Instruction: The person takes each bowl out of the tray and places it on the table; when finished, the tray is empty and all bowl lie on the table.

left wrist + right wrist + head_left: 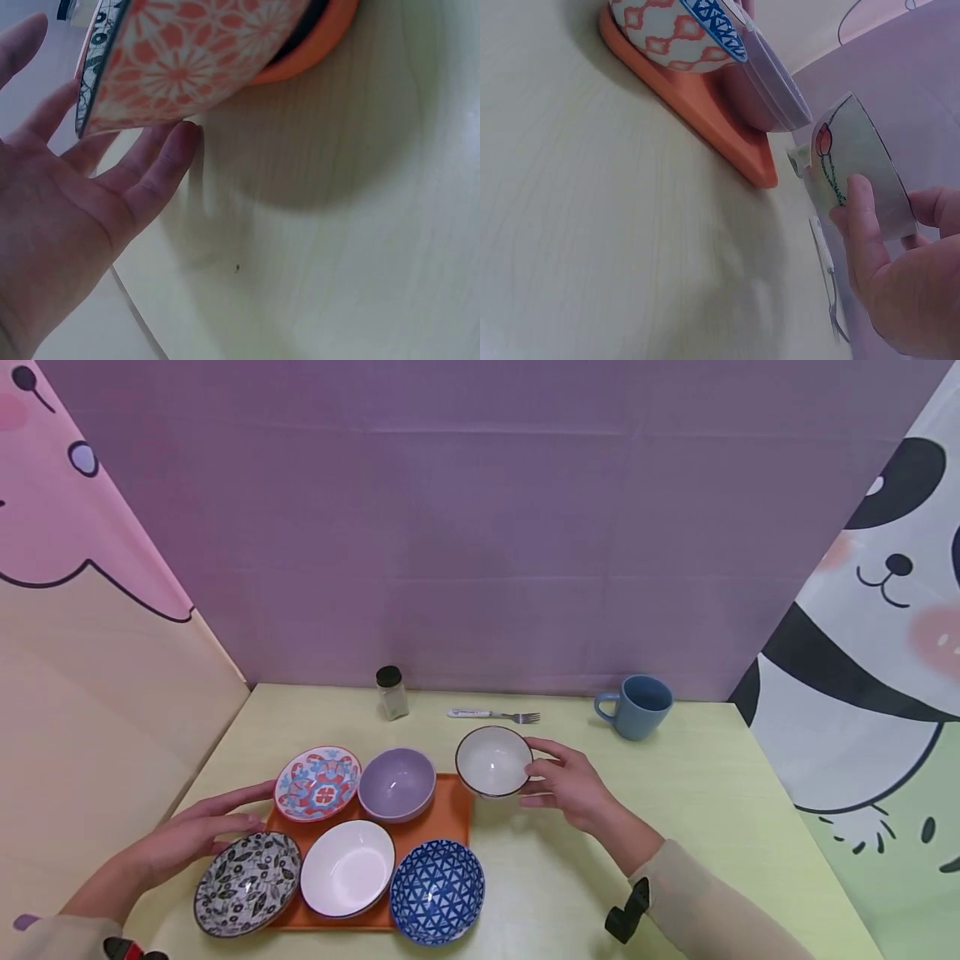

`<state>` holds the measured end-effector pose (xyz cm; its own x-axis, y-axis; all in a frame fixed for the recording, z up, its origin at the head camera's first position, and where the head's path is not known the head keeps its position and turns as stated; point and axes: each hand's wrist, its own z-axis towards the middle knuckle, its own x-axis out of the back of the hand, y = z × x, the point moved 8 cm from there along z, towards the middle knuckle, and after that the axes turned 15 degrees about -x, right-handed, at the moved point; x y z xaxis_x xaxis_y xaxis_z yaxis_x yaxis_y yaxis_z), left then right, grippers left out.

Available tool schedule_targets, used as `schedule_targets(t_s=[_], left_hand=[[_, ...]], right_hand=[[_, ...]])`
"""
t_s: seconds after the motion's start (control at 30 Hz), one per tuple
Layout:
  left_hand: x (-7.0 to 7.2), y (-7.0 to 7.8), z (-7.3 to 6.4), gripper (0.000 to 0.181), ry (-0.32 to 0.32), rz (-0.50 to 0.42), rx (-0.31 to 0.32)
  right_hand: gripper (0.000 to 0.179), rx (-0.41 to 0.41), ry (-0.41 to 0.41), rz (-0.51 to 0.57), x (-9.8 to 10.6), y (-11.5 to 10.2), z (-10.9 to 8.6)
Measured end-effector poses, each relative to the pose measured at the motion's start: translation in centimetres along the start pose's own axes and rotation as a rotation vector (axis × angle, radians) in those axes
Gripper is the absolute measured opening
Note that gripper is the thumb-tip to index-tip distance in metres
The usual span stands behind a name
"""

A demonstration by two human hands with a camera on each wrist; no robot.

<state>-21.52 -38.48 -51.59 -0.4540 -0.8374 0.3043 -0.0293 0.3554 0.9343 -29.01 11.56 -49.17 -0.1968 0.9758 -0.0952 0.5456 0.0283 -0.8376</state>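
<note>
My right hand (573, 783) holds a white bowl (493, 762) with a dark rim by its right side, over the far right corner of the orange tray (453, 802). In the right wrist view, the bowl's outside (866, 157) shows a red and green drawing, and fingers and thumb grip its wall. My left hand (191, 839) is at the tray's left edge with fingers extended, beside a red-and-blue patterned bowl (318, 783) and a black-and-white floral bowl (247, 885). The left wrist view shows its fingers under the floral bowl's orange-patterned outside (184, 67).
Also on the tray are a purple bowl (397, 785), a white oval bowl (348, 870) and a blue triangle-patterned bowl (438, 893). Behind stand a black-lidded jar (392, 695), a fork (495, 716) and a blue mug (642, 708). Cloth walls border the table.
</note>
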Motion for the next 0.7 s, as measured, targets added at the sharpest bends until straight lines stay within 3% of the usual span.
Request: schedule_targets(t_s=[0.3, 0.7], left_hand=[[-0.6, 1.0, 0.9, 0.070, -0.045, 0.125, 0.016], [-2.1, 3.4, 2.0, 0.068, -0.141, 0.382, -0.066]], right_hand=[[0.055, -0.011, 0.049, 0.014, 2.9, 0.7, -0.4], [0.056, -0.028, 0.105, 0.006, 5.9, 2.7, -0.2]])
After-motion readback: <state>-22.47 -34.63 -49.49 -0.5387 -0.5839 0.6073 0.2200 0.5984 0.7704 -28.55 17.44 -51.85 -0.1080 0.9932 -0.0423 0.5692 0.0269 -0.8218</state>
